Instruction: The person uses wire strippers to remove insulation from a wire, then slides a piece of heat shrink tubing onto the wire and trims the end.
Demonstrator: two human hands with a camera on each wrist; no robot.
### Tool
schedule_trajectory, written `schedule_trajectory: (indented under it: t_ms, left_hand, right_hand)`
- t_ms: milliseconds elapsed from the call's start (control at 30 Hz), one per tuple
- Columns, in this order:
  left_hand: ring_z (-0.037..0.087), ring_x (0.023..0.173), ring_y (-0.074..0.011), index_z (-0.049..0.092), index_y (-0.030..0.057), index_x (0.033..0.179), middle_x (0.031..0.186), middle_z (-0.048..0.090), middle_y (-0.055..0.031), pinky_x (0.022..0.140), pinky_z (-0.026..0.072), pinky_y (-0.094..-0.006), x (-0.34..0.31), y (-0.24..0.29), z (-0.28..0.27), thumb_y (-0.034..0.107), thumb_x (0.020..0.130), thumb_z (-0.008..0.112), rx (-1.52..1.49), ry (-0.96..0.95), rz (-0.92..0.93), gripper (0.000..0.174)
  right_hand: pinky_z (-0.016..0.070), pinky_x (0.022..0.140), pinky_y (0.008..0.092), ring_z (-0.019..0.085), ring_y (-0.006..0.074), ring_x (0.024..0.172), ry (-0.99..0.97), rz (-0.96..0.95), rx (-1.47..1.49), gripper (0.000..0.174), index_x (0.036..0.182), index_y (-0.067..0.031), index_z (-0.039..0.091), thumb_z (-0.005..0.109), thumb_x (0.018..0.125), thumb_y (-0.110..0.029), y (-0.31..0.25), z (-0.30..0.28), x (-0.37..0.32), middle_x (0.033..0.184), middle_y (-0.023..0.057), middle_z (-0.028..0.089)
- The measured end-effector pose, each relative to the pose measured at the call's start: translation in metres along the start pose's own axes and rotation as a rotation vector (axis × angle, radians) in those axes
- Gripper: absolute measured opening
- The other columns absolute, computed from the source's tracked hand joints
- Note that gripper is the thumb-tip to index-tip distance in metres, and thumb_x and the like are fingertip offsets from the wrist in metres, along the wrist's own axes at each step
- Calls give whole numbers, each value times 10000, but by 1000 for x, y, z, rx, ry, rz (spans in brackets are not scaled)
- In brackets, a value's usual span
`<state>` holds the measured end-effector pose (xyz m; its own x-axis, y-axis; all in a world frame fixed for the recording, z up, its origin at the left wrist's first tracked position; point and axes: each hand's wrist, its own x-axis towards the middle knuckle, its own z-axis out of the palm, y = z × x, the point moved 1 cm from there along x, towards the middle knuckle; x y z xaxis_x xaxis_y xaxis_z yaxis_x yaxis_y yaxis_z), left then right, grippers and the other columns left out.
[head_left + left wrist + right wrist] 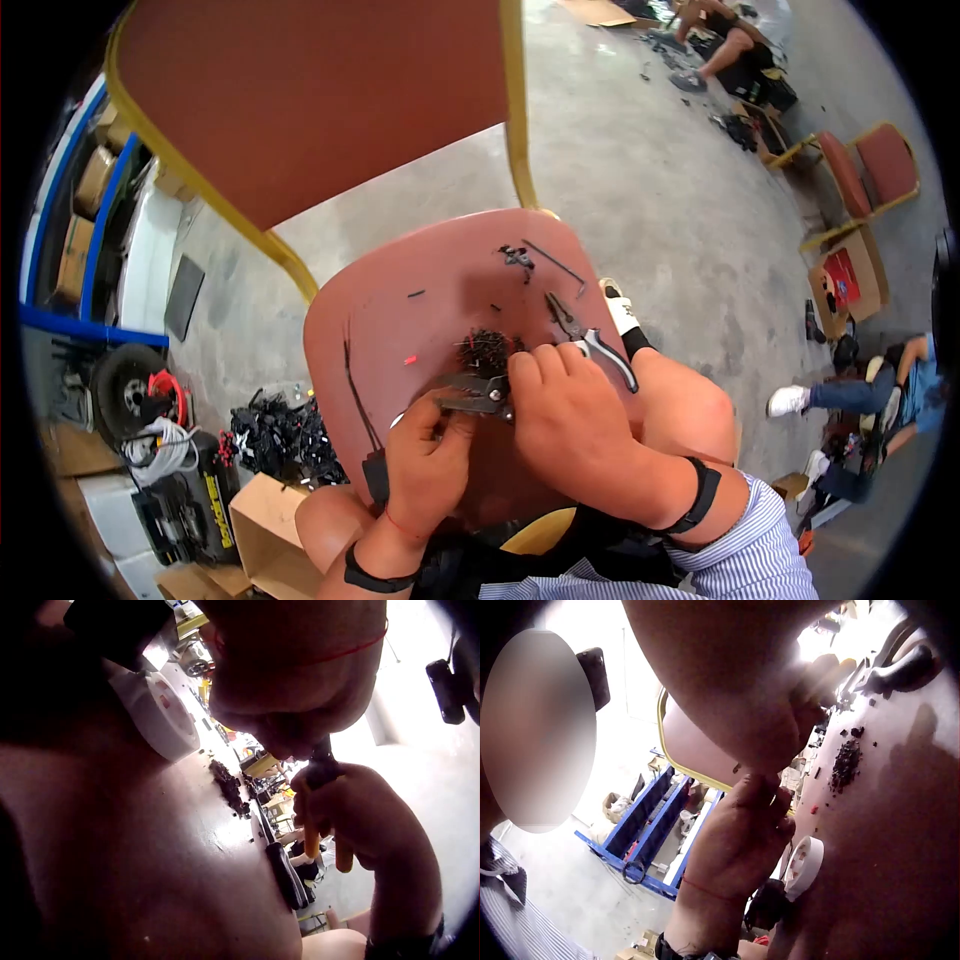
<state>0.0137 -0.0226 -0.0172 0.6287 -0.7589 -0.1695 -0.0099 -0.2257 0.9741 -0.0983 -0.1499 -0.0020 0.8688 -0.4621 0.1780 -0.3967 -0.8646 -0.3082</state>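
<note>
Both hands work over a red chair seat [400,300]. My left hand [425,465] pinches the dark front end of a small cutter tool [472,394]. My right hand [560,410] curls round the tool's other end; the left wrist view shows orange handles [343,855] in that fist [367,817]. Just beyond the fingers lies a pile of black bits [487,348]. Grey-handled pliers [590,335] lie loose on the seat to the right of it. A white tape roll [161,712] sits on the seat near my left hand.
More black scraps [517,257], a thin rod [555,262] and a red bit [409,359] lie on the seat. The chair back [300,90] rises beyond. On the floor to the left are a cardboard box [270,530] and a black parts heap [280,435]. Other people sit far right.
</note>
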Motion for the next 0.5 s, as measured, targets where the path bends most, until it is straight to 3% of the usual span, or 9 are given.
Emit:
schedule_trajectory:
  t_ms: [67,167,367,467,500]
  left_hand:
    - [587,875,-74,704,-2,1152,1006,696,0,787,488,-232,-3,-7,3,82,1041,653,-168,9,-30,149]
    - [576,902,-59,693,-2,1174,1015,685,21,804,486,-222,-4,-5,1,94,1047,654,-146,29,-13,163]
    - [460,779,-19,697,21,1142,946,634,67,651,378,-194,-5,-7,3,168,1056,661,-130,57,30,174]
    - [570,913,-57,676,-2,1163,1031,670,20,805,485,-222,-7,-11,-2,87,1036,673,-131,25,1,156]
    - [530,863,-45,680,10,1140,990,654,36,746,446,-214,-6,-11,-1,113,1039,674,-116,40,25,144]
  right_hand:
    - [466,708,386,557,286,804,3,9,30,112,922,-42,553,591,832,-97,1,-3,-1,853,122,559]
    - [471,717,411,547,319,791,29,17,103,140,918,-15,545,609,800,-55,-2,-4,1,846,150,549]
    - [474,692,415,547,327,766,81,9,142,154,887,-15,542,628,765,-52,1,-2,1,817,153,545]
    - [478,687,417,550,330,765,90,7,157,169,883,-14,541,628,743,-52,0,-3,0,814,155,547]
    - [479,685,417,551,330,765,95,6,155,177,883,-14,541,629,734,-53,0,-3,0,814,156,548]
